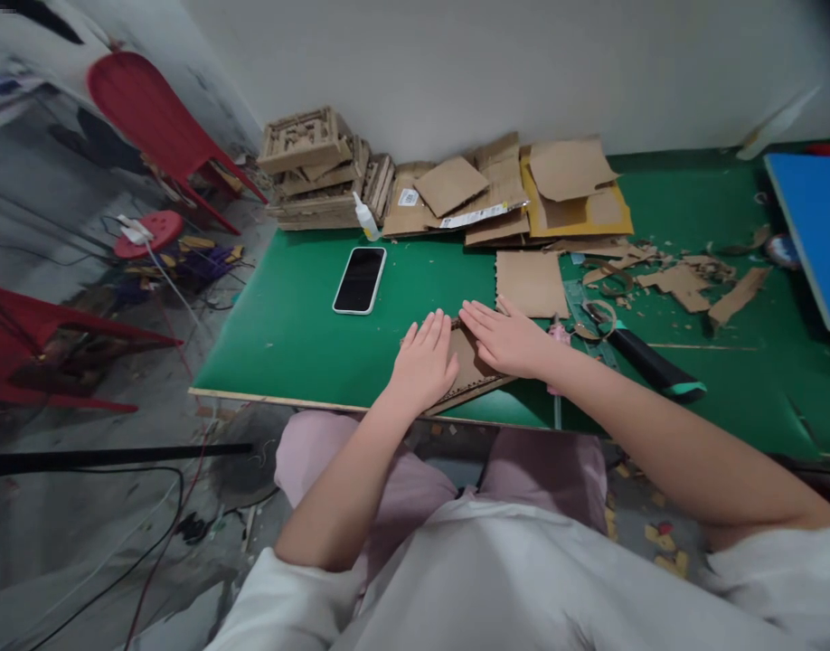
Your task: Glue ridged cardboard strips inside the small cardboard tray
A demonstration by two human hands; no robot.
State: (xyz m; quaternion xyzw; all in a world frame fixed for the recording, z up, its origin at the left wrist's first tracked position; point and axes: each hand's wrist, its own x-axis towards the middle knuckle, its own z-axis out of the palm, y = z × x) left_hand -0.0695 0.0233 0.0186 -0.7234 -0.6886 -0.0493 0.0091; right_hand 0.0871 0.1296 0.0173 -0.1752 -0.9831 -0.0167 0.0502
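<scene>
Stacked cardboard (466,362) is held down at the front of the worktop (279,325), prob. so its layers are kept flat & aligned; the phone (359,280) and black-handled tool (655,362) are set to either side, seemingly so room is left. The cardboard's left part is covered by the left hand (425,362), its far right corner by the right hand (508,339). Both are spread flat, w/ nothing pinched; contact under the palms can't be made out.

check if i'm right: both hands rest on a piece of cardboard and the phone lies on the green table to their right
Only the side is wrong. The left hand and right hand do rest on a piece of cardboard, but the head view shows the phone on the green table to their left.
</scene>
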